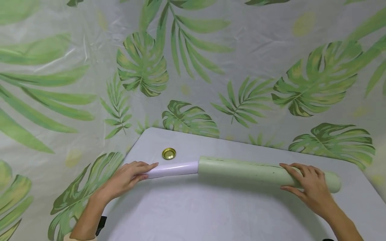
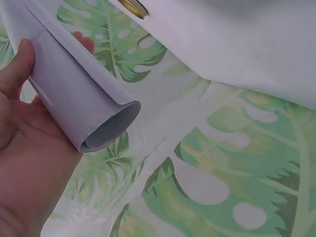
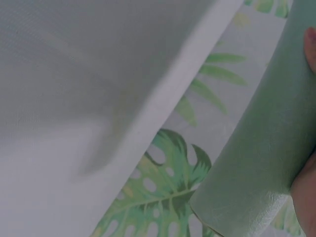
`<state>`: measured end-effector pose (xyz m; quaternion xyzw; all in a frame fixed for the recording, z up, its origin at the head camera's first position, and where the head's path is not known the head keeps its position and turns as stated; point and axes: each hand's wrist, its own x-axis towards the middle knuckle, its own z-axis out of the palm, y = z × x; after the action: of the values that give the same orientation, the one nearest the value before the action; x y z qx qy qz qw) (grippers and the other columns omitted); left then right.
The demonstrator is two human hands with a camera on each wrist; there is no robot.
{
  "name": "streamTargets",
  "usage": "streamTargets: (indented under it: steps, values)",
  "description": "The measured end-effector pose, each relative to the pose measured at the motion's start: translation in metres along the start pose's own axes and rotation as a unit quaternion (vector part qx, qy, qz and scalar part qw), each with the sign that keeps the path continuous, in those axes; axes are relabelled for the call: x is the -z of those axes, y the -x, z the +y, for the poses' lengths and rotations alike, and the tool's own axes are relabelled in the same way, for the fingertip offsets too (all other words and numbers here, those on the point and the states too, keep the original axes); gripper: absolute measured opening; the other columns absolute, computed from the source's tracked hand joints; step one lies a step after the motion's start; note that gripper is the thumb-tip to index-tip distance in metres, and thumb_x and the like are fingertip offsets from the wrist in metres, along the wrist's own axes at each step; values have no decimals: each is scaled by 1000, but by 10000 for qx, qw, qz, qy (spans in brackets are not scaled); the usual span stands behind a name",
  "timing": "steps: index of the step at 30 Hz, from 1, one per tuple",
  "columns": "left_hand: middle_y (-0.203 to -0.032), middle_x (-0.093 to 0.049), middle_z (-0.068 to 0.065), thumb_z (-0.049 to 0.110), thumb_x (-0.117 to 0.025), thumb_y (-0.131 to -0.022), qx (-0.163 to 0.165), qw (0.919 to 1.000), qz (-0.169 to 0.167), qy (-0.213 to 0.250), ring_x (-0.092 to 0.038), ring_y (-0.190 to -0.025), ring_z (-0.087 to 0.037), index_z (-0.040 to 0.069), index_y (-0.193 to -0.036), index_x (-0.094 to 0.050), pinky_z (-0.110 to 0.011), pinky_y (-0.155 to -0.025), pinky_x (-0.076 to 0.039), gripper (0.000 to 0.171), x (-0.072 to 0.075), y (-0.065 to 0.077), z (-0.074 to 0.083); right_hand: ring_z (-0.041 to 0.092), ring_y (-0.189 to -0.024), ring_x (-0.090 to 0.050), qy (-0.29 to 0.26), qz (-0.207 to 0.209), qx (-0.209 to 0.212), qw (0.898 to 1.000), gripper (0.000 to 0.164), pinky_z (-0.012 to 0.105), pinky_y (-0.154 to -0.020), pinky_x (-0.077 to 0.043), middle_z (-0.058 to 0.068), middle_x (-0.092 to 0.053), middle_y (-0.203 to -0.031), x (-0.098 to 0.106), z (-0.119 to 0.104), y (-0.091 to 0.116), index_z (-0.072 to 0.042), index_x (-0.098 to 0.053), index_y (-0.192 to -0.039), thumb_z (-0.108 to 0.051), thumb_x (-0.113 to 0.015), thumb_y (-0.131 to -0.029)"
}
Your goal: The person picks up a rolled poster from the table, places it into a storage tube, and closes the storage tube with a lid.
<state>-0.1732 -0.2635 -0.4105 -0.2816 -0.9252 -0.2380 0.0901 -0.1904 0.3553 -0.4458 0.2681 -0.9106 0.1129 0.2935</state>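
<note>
My left hand (image 1: 128, 177) grips the left end of a glossy pale lilac rolled sheet (image 1: 175, 169). In the left wrist view, that roll (image 2: 74, 84) shows an overlapping seam and a hollow end, with the thumb on one side and fingertips beyond it. The right end of the lilac roll meets the left end of a thicker pale green roll (image 1: 241, 171); it appears to enter it, but the overlap is hidden. My right hand (image 1: 310, 184) holds the green roll near its right end, thumb below and fingers over the top. Both rolls are held above the white table.
A small gold round lid or dish (image 1: 169, 153) lies on the white table (image 1: 193, 211), just beyond the lilac roll. Past the table's back edge stretches a shiny leaf-printed sheet (image 1: 256, 67), which also shows at the left.
</note>
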Motion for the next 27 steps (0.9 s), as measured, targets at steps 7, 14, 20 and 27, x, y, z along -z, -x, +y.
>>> streamTargets:
  steps: [7, 14, 20, 27]
  values:
    - [-127, -72, 5, 12, -67, -100, -214, 9984, -298, 440, -66, -111, -11, 25, -149, -58, -32, -89, -56, 51, -1, -6, -2, 38, -112, -54, -186, -160, -97, 9997, 88, 65, -96, -33, 12, -60, -126, -1, -5, 2, -26, -58, -148, -30, -91, -66]
    - [-126, -73, 4, 11, -67, -100, -624, 9964, -224, 530, -66, -109, -8, 21, -146, -61, -32, -89, -55, 48, -1, -14, 4, 38, -114, -54, -264, -248, -83, 9993, 88, 64, -98, -32, 12, -60, -126, -2, -11, 0, -26, -57, -149, -27, -91, -67]
    - [-124, -74, 2, 12, -68, -100, -728, 9959, -149, 509, -68, -105, -10, 22, -144, -63, -32, -87, -55, 46, -5, -19, 12, 38, -116, -54, -262, -357, -14, 9990, 88, 63, -99, -32, 13, -61, -128, -6, -17, -5, -26, -57, -149, -30, -91, -68]
    - [-125, -74, 3, 14, -68, -100, -751, 9957, -219, 492, -69, -106, -13, 23, -143, -65, -35, -89, -55, 44, -12, -26, 20, 37, -117, -55, -245, -387, 101, 9989, 87, 61, -98, -33, 12, -61, -128, -7, -26, -12, -29, -57, -148, -34, -91, -68]
